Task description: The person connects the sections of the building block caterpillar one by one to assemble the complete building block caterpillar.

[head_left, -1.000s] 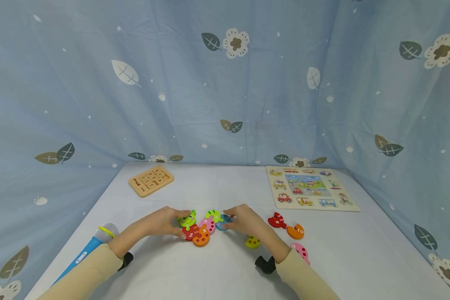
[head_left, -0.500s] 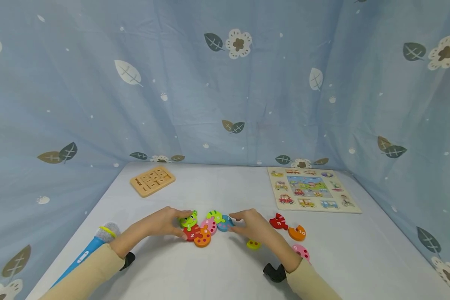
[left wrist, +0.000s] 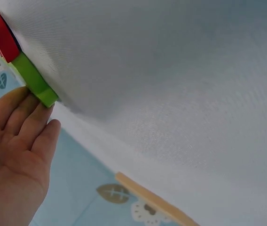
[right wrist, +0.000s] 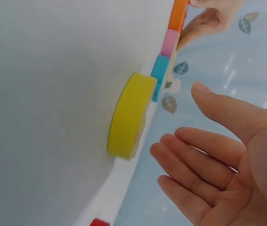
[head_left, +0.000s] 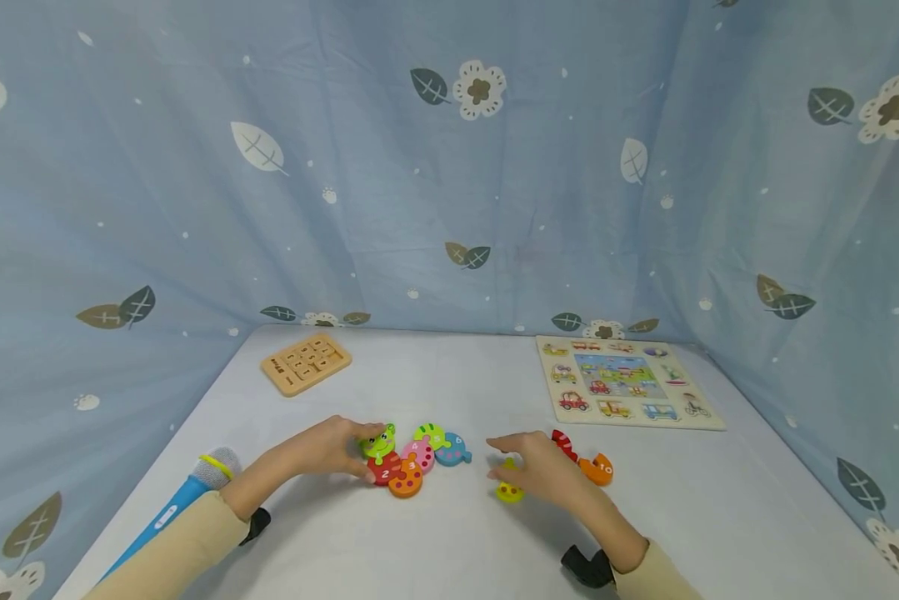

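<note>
A row of joined caterpillar number puzzle pieces lies mid-table, running from a smiling green head (head_left: 382,444) through red 2, orange 3 (head_left: 407,480), pink 4 and green 5 to blue 6 (head_left: 452,451). My left hand (head_left: 327,450) holds the head end: fingertips touch the green piece (left wrist: 33,77) and the thumb is at the red piece (left wrist: 3,36). To the right, my right hand (head_left: 550,471) hovers with spread fingers around a yellow spotted piece (head_left: 509,492). In the right wrist view its fingers stand apart from that yellow piece (right wrist: 131,115).
A red striped piece (head_left: 565,445) and orange 10 (head_left: 597,469) lie beyond the right hand. A blue toy microphone (head_left: 172,504) lies beside the left forearm. At the back are a wooden number slide board (head_left: 307,364) and a vehicle picture puzzle (head_left: 621,387).
My right hand has let go of blue 6 and moved right to the yellow piece. Its forearm now covers the pink piece at the right. My left hand stays at the head.
</note>
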The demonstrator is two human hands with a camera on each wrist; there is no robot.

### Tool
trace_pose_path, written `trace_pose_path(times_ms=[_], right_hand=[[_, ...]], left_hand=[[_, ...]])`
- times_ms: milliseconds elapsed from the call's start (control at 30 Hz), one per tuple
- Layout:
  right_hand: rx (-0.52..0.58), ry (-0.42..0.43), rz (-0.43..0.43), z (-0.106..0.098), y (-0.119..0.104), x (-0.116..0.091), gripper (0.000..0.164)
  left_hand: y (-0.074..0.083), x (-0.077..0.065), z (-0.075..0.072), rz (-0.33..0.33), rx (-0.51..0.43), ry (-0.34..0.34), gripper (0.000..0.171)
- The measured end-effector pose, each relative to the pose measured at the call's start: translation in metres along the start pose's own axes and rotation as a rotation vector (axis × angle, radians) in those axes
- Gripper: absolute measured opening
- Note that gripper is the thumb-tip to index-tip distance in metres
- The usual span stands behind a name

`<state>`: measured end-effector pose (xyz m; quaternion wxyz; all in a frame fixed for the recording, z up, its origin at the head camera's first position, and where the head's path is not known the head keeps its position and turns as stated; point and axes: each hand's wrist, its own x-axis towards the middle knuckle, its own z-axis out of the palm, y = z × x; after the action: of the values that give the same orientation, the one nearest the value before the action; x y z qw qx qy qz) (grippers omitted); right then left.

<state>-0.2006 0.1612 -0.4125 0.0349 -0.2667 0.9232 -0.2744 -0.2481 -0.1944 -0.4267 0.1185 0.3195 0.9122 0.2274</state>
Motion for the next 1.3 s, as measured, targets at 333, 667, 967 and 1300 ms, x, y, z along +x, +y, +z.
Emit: trace_pose_path(times_ms=[333, 667, 967, 1300], right_hand=[[-0.041, -0.006, 0.025, -0.001, 0.012, -0.016, 0.048], [-0.108, -0.034, 0.019, -0.003, 0.017, -0.022, 0.054], [-0.084, -0.079, 0.020, -0.001, 0.013, -0.019, 0.058], [-0.103, -0.073, 0.008, 0.001, 0.011, -0.015, 0.056]], left_hand=[[0.000, -0.001, 0.000, -0.001, -0.006, -0.002, 0.080], [0.001, -0.001, 0.000, -0.013, -0.010, -0.005, 0.080], [0.002, -0.001, -0.001, -0.014, -0.004, -0.002, 0.080], [0.004, -0.001, -0.001, -0.016, -0.002, -0.002, 0.079]])
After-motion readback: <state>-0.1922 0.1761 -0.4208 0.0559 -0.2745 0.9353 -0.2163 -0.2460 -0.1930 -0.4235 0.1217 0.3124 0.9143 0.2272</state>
